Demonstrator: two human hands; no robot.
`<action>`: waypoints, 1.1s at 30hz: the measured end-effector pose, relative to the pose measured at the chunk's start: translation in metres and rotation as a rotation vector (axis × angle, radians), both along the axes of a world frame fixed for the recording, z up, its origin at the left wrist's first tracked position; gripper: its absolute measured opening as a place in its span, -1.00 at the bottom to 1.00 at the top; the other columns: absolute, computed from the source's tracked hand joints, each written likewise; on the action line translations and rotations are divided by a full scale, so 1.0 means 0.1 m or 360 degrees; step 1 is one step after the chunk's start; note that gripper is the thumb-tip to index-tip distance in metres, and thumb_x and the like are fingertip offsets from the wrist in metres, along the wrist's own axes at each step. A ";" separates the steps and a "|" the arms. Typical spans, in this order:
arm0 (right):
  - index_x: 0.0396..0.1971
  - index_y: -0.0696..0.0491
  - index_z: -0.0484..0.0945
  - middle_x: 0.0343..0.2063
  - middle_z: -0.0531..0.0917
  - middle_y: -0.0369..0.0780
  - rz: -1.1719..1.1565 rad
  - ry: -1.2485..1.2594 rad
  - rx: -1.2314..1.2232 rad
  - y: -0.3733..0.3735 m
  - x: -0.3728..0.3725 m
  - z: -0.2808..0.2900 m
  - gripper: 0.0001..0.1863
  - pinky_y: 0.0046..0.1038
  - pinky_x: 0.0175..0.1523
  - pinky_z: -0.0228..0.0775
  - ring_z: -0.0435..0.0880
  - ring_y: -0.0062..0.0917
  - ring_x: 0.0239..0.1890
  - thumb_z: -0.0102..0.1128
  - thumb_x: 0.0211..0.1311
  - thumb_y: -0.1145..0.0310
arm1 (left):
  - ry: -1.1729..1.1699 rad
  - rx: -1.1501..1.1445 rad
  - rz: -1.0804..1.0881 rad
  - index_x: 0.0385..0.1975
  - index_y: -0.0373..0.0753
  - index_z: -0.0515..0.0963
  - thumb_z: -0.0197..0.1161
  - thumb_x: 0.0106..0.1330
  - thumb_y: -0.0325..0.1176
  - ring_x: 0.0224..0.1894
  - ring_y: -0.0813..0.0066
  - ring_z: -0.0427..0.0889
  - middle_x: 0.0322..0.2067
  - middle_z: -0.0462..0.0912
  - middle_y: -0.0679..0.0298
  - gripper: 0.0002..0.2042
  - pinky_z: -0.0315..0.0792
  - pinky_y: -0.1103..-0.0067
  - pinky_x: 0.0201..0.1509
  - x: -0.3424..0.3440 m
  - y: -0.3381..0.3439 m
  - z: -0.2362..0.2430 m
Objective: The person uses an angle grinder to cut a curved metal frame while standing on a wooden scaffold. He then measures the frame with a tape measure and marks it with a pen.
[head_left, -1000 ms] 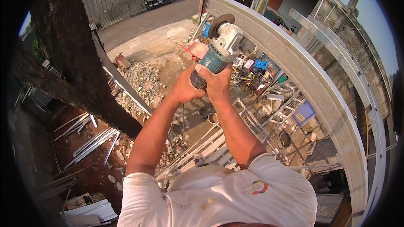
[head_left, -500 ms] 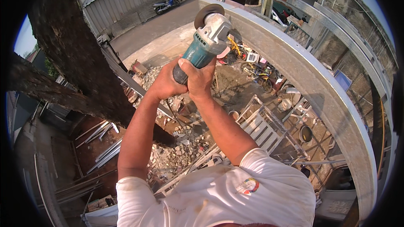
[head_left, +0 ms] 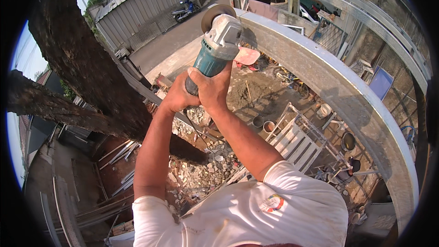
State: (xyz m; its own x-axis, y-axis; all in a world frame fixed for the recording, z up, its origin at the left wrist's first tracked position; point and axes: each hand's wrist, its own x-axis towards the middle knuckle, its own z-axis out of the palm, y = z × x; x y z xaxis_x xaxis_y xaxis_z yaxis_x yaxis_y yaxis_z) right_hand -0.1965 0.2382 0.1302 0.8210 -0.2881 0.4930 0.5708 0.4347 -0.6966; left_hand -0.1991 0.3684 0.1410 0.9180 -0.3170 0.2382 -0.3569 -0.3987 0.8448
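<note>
Both arms reach forward at full stretch, holding an angle grinder (head_left: 211, 59) with a teal body and a grey metal head. My left hand (head_left: 177, 94) closes around the dark rear end of its body. Just right of it, my right hand (head_left: 213, 88) wraps the same body, thumb lying across the top. A thin round disc (head_left: 215, 14) sits at the grinder's far end, beside the far end of a long grey metal beam (head_left: 320, 75). Whether disc and beam touch I cannot tell. The switch side is hidden under my hands.
A thick tree trunk (head_left: 75, 50) forks close on my left. Far below lie rubble (head_left: 201, 169), a slatted wooden frame (head_left: 295, 142) and buckets (head_left: 269, 126). More metal beams (head_left: 361, 23) run along the right. A blue motorcycle (head_left: 185, 11) stands by a corrugated fence (head_left: 151, 9).
The grinder and both hands sit slightly farther left in the picture, with the disc closer to the beam's far end. The surroundings have shifted a little rightward. The grip is the same.
</note>
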 end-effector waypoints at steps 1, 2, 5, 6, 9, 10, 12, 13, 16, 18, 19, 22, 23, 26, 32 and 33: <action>0.24 0.22 0.15 0.04 0.43 -0.04 -0.0025 0.0004 -0.0020 0.00 0.01 0.00 -0.15 -0.23 0.24 0.31 0.49 -0.27 0.09 0.41 -0.07 0.43 | -0.0018 -0.0011 0.0004 -0.09 -0.32 0.53 0.53 -0.27 -0.33 -0.22 0.56 0.54 -0.25 0.61 0.34 -0.40 0.48 0.53 -0.06 0.01 -0.01 -0.01; 0.24 0.22 0.15 0.03 0.43 -0.03 -0.0049 0.0008 -0.0041 -0.01 0.02 0.00 -0.15 -0.23 0.23 0.32 0.50 -0.26 0.08 0.41 -0.07 0.43 | -0.0036 -0.0023 0.0007 -0.10 -0.32 0.53 0.53 -0.27 -0.34 -0.22 0.56 0.54 -0.26 0.61 0.34 -0.40 0.48 0.53 -0.07 0.02 -0.02 -0.02; 0.21 0.23 0.16 0.00 0.44 -0.02 -0.0078 0.0015 -0.0096 -0.05 0.04 0.01 -0.17 -0.21 0.20 0.34 0.52 -0.24 0.05 0.41 -0.08 0.42 | 0.0024 -0.0034 -0.0010 -0.10 -0.33 0.53 0.52 -0.26 -0.35 -0.22 0.57 0.54 -0.27 0.61 0.35 -0.41 0.48 0.54 -0.07 0.06 -0.03 -0.03; 0.19 0.23 0.17 -0.01 0.45 -0.01 -0.0080 0.0016 -0.0113 -0.06 0.04 0.01 -0.18 -0.21 0.19 0.35 0.53 -0.23 0.04 0.41 -0.08 0.42 | 0.0063 -0.0034 -0.0020 -0.10 -0.33 0.53 0.52 -0.26 -0.36 -0.22 0.58 0.54 -0.28 0.61 0.35 -0.41 0.48 0.54 -0.07 0.08 -0.03 -0.04; 0.26 0.17 0.18 0.05 0.45 -0.09 -0.0087 0.0036 -0.0126 -0.10 0.01 0.03 -0.14 -0.28 0.25 0.31 0.49 -0.35 0.10 0.44 -0.07 0.41 | 0.0011 -0.0088 -0.0029 -0.11 -0.33 0.54 0.51 -0.25 -0.36 -0.21 0.59 0.54 -0.27 0.62 0.36 -0.43 0.48 0.54 -0.06 0.09 -0.07 -0.05; 0.26 0.17 0.18 0.06 0.45 -0.09 -0.0079 0.0030 -0.0124 -0.10 0.02 0.03 -0.14 -0.28 0.25 0.31 0.49 -0.35 0.10 0.44 -0.07 0.41 | 0.0012 -0.0090 -0.0029 -0.11 -0.33 0.54 0.51 -0.25 -0.36 -0.21 0.59 0.54 -0.27 0.62 0.36 -0.43 0.48 0.54 -0.06 0.09 -0.07 -0.05; 0.26 0.17 0.19 0.06 0.45 -0.08 -0.0062 0.0017 -0.0119 -0.11 0.03 0.03 -0.14 -0.28 0.25 0.30 0.49 -0.34 0.10 0.44 -0.08 0.41 | 0.0013 -0.0092 -0.0029 -0.11 -0.33 0.54 0.50 -0.24 -0.36 -0.20 0.59 0.54 -0.26 0.62 0.36 -0.43 0.48 0.54 -0.06 0.09 -0.08 -0.05; 0.26 0.17 0.19 0.06 0.45 -0.09 -0.0061 0.0021 -0.0127 -0.12 0.03 0.03 -0.14 -0.28 0.25 0.31 0.49 -0.35 0.09 0.44 -0.08 0.40 | 0.0013 -0.0085 -0.0025 -0.11 -0.33 0.54 0.50 -0.24 -0.36 -0.19 0.59 0.54 -0.25 0.62 0.36 -0.43 0.48 0.54 -0.05 0.10 -0.08 -0.05; 0.26 0.17 0.19 0.05 0.46 -0.10 -0.0045 0.0031 -0.0126 -0.13 0.04 0.02 -0.14 -0.29 0.24 0.32 0.50 -0.35 0.07 0.44 -0.09 0.40 | 0.0004 -0.0080 -0.0014 -0.10 -0.33 0.54 0.50 -0.24 -0.36 -0.19 0.59 0.54 -0.24 0.63 0.35 -0.43 0.47 0.54 -0.03 0.09 -0.09 -0.06; 0.25 0.17 0.20 0.04 0.47 -0.11 -0.0020 0.0032 -0.0095 -0.14 0.04 0.02 -0.14 -0.29 0.23 0.32 0.51 -0.36 0.06 0.44 -0.09 0.40 | -0.0014 -0.0100 -0.0011 -0.09 -0.33 0.54 0.51 -0.24 -0.35 -0.18 0.59 0.54 -0.23 0.63 0.35 -0.42 0.47 0.54 -0.02 0.08 -0.12 -0.06; 0.20 0.18 0.21 -0.01 0.48 -0.08 -0.0055 0.0009 -0.0115 -0.14 0.05 0.02 -0.19 -0.27 0.18 0.36 0.53 -0.32 0.02 0.43 -0.09 0.41 | 0.0000 -0.0088 -0.0017 -0.09 -0.33 0.54 0.51 -0.24 -0.35 -0.18 0.59 0.54 -0.23 0.63 0.35 -0.42 0.47 0.54 -0.02 0.08 -0.11 -0.05; 0.08 0.20 0.23 -0.11 0.50 -0.02 -0.0133 -0.0022 -0.0165 -0.15 0.09 0.03 -0.29 -0.21 0.07 0.43 0.59 -0.23 -0.08 0.41 -0.08 0.43 | 0.0018 -0.0087 -0.0015 -0.10 -0.33 0.55 0.51 -0.24 -0.34 -0.18 0.58 0.55 -0.24 0.64 0.34 -0.42 0.47 0.53 -0.02 0.09 -0.13 -0.03; 0.07 0.20 0.23 -0.12 0.51 -0.02 -0.0140 -0.0006 -0.0176 -0.16 0.09 0.02 -0.30 -0.21 0.06 0.43 0.60 -0.22 -0.09 0.42 -0.08 0.42 | 0.0007 -0.0109 -0.0002 -0.10 -0.33 0.55 0.51 -0.24 -0.34 -0.18 0.58 0.55 -0.24 0.64 0.34 -0.43 0.48 0.52 -0.02 0.08 -0.17 -0.02; 0.05 0.20 0.24 -0.16 0.52 -0.01 -0.0163 0.0044 -0.0194 -0.16 0.08 0.02 -0.30 -0.20 0.04 0.44 0.61 -0.19 -0.11 0.43 -0.10 0.41 | -0.0005 -0.0099 0.0015 -0.12 -0.34 0.55 0.51 -0.24 -0.34 -0.18 0.57 0.56 -0.24 0.65 0.32 -0.44 0.49 0.51 -0.02 0.08 -0.17 -0.04; 0.03 0.18 0.25 -0.18 0.55 -0.01 -0.0192 0.0081 -0.0220 -0.18 0.06 0.03 -0.30 -0.19 0.02 0.46 0.63 -0.17 -0.14 0.45 -0.13 0.40 | -0.0006 -0.0027 0.0022 -0.10 -0.35 0.57 0.51 -0.25 -0.32 -0.13 0.53 0.60 -0.20 0.67 0.30 -0.42 0.49 0.48 0.02 0.10 -0.15 -0.07; 0.03 0.18 0.26 -0.18 0.55 -0.01 -0.0173 0.0093 -0.0214 -0.18 0.06 0.03 -0.30 -0.19 0.02 0.46 0.63 -0.17 -0.14 0.45 -0.13 0.40 | -0.0012 -0.0030 0.0033 -0.10 -0.35 0.57 0.51 -0.25 -0.32 -0.13 0.53 0.60 -0.20 0.67 0.30 -0.42 0.49 0.48 0.02 0.09 -0.15 -0.07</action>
State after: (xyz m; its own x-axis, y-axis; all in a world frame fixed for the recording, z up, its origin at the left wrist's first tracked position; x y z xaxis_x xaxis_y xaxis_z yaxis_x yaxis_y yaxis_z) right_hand -0.1908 0.2204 0.1328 0.8170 -0.3114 0.4854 0.5662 0.2731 -0.7777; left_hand -0.1899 0.3535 0.1335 0.9225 -0.2933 0.2509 -0.3551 -0.3899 0.8496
